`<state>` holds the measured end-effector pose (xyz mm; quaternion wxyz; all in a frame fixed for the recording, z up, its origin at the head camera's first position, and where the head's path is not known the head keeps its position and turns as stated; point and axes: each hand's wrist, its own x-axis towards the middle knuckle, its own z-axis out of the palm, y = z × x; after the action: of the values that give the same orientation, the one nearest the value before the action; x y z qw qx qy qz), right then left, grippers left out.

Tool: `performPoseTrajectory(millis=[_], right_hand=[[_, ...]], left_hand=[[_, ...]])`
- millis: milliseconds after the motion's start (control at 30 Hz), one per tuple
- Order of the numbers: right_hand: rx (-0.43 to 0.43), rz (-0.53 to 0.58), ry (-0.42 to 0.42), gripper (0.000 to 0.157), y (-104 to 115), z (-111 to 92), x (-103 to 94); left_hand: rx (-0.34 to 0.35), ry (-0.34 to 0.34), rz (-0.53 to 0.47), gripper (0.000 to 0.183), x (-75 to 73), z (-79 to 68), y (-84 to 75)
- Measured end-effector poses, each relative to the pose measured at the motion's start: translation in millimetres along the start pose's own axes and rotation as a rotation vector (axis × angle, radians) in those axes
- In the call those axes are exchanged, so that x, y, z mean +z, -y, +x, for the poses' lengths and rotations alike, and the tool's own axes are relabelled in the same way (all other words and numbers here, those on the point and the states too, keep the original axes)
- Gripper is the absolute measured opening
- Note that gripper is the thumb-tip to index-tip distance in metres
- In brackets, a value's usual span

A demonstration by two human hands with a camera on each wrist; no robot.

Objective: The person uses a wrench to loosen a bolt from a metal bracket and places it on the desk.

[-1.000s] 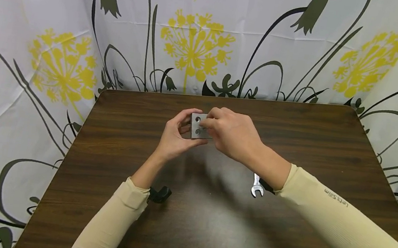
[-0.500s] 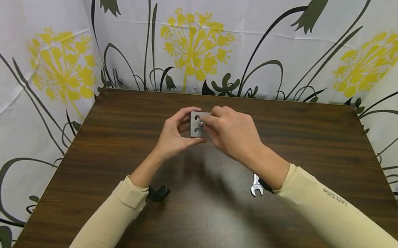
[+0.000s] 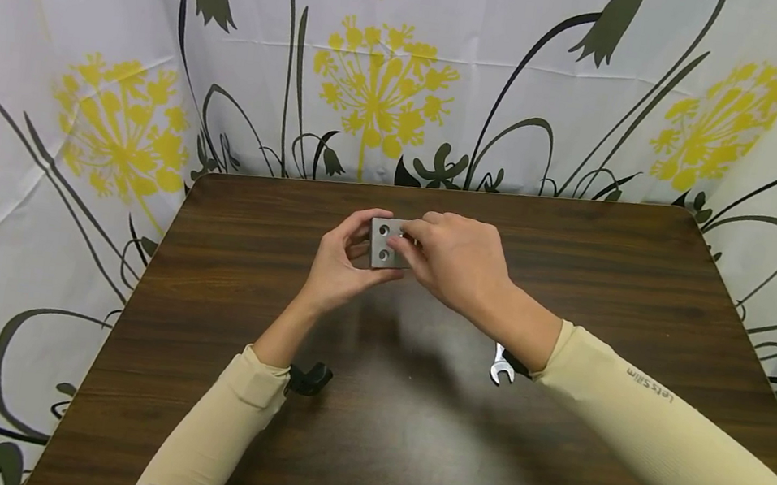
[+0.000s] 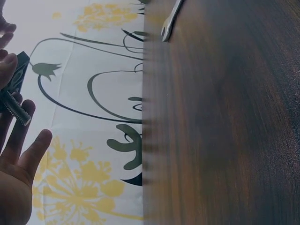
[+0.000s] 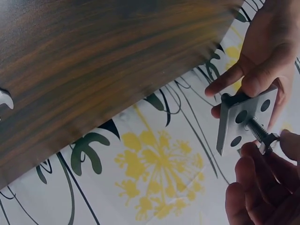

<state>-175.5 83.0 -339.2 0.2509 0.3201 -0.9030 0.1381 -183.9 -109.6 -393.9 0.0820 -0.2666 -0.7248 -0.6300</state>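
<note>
A small grey metal plate (image 3: 379, 243) with several round holes is held up above the table. My left hand (image 3: 341, 269) grips it from the left, fingers along the upper edge and thumb along the lower. In the right wrist view a hex bolt (image 5: 258, 131) stands in one hole of the plate, much of its thread exposed. My right hand (image 3: 459, 264) pinches the bolt's head between thumb and fingers, and in the head view these fingers cover the plate's right part. A threaded shaft (image 4: 18, 110) also shows at the plate in the left wrist view.
An open-end wrench (image 3: 500, 368) lies on the dark wooden table (image 3: 406, 441), partly hidden under my right forearm. A black device (image 3: 310, 380) juts from my left wrist. Behind the table's far edge hangs a flower-printed curtain (image 3: 378, 94).
My right fingers have shifted around the bolt, which showed between them half a second ago and is now covered in the head view. The plate and left hand stay nearly still.
</note>
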Motion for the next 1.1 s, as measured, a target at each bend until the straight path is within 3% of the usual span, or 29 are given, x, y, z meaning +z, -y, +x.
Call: performPoseTrajectory(millis=[167,333,533,767,933,1100], right_hand=[[-0.049,0.019,0.029,0.013,0,0,-1.9],[-0.101,0.049,0.052,0.02,0,-2,-3.4],[-0.048,0.024,0.033,0.025,1,-1,-4.0],[0.055,-0.009,0.05,0.027,0,0,-4.5],[-0.003,0.01,0.092,0.016,-1,0,-5.1],[-0.053,0.034,0.107,0.023,-1,-1,-5.7]], left_hand=[[-0.015,-0.003,0.005,0.07,0.3,0.3,-0.1],[-0.025,-0.001,-0.007,0.072,-0.7,-0.7,14.4],[0.001,-0.002,-0.024,0.074,-1.9,-1.2,31.0],[-0.004,-0.003,-0.004,0.069,-0.2,0.0,1.6],[-0.016,-0.003,-0.001,0.07,0.2,0.3,1.1],[-0.021,-0.001,-0.004,0.07,-0.2,-0.3,2.5]])
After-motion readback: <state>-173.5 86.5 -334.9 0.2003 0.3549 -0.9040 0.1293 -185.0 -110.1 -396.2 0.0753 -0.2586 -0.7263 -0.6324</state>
